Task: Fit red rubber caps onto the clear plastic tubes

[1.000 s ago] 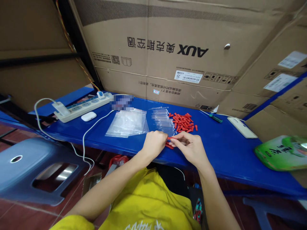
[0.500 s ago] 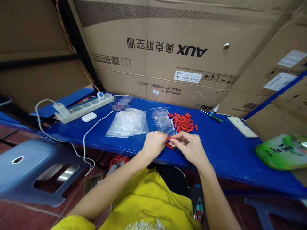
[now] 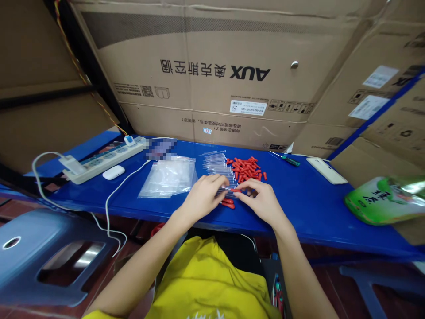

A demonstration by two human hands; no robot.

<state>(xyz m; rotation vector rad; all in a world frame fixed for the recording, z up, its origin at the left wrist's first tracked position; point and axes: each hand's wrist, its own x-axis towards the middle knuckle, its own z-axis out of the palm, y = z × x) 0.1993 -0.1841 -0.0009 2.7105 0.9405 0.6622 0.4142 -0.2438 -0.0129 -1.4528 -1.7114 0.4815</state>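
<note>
My left hand point(image 3: 207, 195) is closed on a thin clear tube point(image 3: 226, 188) at the front of the tube row. A red rubber bulb point(image 3: 236, 190) sits at that tube's right end, pinched by the thumb and fingers of my right hand point(image 3: 260, 197). Just below my hands lie a few finished-looking droppers point(image 3: 228, 205) with red bulbs, partly covered by my left hand. Beyond my fingers, many loose clear tubes point(image 3: 217, 163) lie side by side. To their right is a heap of red rubber bulbs point(image 3: 245, 168).
Clear zip bags point(image 3: 168, 177) lie left of the tubes. A power strip point(image 3: 106, 159), a white earbud case point(image 3: 113, 172) and a white cable point(image 3: 108, 206) are farther left. A screwdriver point(image 3: 290, 160), a pale phone point(image 3: 326, 170) and a green bag point(image 3: 381, 200) lie right.
My hands have drawn slightly apart, and the tube with its red bulb now shows between them. My left fingers have loosened from a fist. The whole view has shifted a little.
</note>
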